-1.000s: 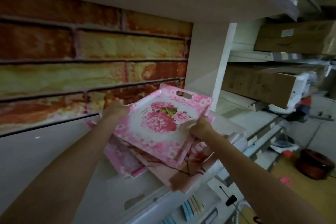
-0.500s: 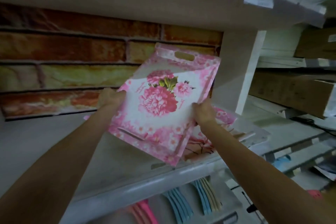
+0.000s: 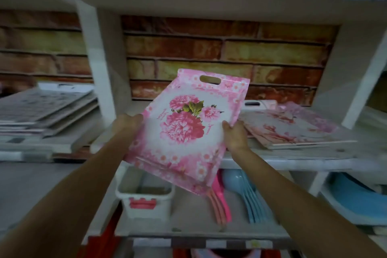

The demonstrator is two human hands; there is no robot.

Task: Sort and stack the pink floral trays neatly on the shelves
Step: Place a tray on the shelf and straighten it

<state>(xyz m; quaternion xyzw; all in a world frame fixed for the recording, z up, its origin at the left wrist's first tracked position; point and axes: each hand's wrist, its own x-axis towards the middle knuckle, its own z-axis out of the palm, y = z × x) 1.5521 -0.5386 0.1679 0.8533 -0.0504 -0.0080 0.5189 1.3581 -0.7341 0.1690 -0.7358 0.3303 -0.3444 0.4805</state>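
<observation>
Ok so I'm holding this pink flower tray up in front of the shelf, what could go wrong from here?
1. Both hands, left and right, grip only the side edges of the pink floral tray, which is tilted in mid-air; it could slip and fall onto the scoops below.
2. The loose pile of trays on the shelf looks uneven, so a tray set on top may sit crooked or slide.

Shop stockroom, white shelves of stacked trays, plastic spoons
</observation>
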